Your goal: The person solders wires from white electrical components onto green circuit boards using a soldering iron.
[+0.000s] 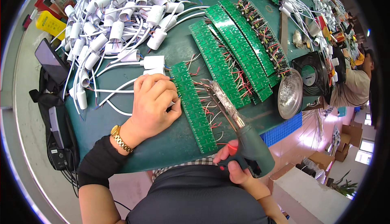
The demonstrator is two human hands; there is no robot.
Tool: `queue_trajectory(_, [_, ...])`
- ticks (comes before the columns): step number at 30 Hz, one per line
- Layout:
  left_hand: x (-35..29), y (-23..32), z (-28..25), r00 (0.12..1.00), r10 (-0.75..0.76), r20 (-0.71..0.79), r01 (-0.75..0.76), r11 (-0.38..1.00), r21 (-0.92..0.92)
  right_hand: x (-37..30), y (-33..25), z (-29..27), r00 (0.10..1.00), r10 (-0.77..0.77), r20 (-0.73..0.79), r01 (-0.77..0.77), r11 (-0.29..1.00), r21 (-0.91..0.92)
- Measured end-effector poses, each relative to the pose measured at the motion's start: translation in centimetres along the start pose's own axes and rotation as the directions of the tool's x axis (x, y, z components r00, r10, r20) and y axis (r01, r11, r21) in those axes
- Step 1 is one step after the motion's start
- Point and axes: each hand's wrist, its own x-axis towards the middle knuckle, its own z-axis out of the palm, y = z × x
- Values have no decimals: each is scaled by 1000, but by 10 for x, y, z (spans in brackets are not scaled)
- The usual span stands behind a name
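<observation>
My left hand (156, 102) rests at the left edge of a narrow green circuit board panel (194, 112), its fingers curled and pinched. Whatever lies between those fingertips is hidden. Just beyond the knuckles are white cylindrical lamp holders (154, 62) with white cables running left. My right hand (235, 165) grips the dark green handle of a soldering gun (254, 147), which has a red trigger. The gun's long, scorched metal barrel slants up and left, its tip over the gap right of the panel, among thin red and white wires.
A large heap of white lamp holders (122, 25) fills the far left. More green circuit boards (219, 57) lie in rows at the centre. A metal dish (290, 94) and a black fan (310, 74) stand to the right. Another person (353, 82) sits at far right.
</observation>
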Motion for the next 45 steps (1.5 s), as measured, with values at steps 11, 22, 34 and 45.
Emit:
queue_trajectory(11, [2, 2, 1, 999, 14, -35, -13, 1000, 11, 29, 21, 34, 986, -161, 42, 138, 932, 334])
queue_trajectory(22, [-2, 2, -1, 998, 22, -53, -21, 1000, 12, 28, 38, 43, 971, -223, -90, 241, 909, 341])
queue_trajectory(34, [-2, 34, -53, 831, -349, 433, 121, 873, 472, 26, 41, 48, 918, -335, -211, 382, 890, 248])
queue_trajectory(45, [35, -9, -21, 992, -112, 58, 88, 943, 322, 24, 52, 50, 902, -377, -211, 428, 847, 317])
